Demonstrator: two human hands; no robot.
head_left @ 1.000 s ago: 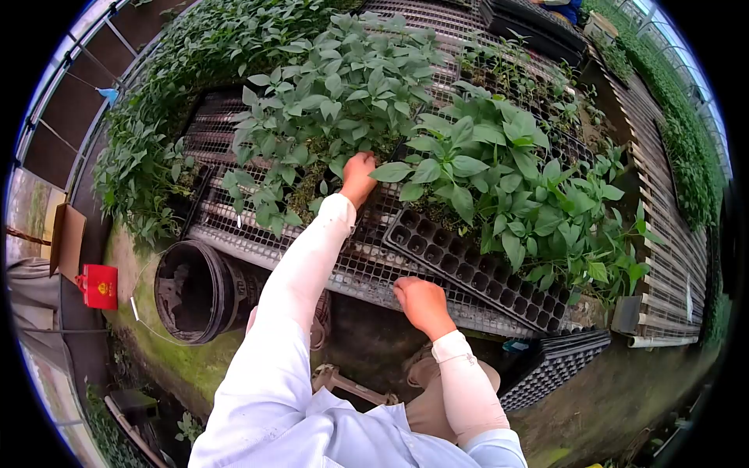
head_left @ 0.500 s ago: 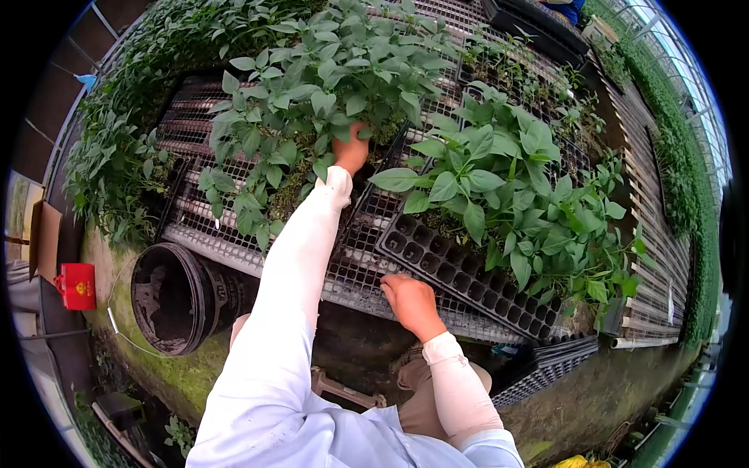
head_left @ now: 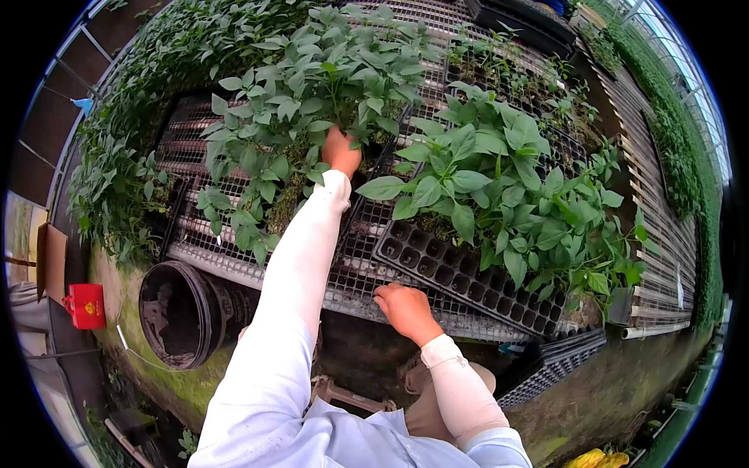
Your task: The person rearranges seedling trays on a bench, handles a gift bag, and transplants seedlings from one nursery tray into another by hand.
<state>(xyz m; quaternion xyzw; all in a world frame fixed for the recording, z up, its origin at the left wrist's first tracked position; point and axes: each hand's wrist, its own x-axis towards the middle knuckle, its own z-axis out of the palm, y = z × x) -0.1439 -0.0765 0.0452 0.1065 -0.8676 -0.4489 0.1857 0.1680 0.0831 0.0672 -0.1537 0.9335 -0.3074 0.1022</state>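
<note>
Seedlings crowded the mesh worktop, partly covering our left hand; we couldn't tell its grip, nor whether our right hand, curled by the edge, pinched anything. Blind tugging there, we judged, could snap neighbouring plants.

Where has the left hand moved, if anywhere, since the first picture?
Yes: the left hand moved forward among seedlings, relative to the partly empty tray.

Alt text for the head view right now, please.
A person's left hand reaches in among leafy seedlings on a mesh bench, its grip unclear. The right hand, loosely curled, is at the bench's near edge beside a black tray of plants; a black bucket is beside the bench.
</note>
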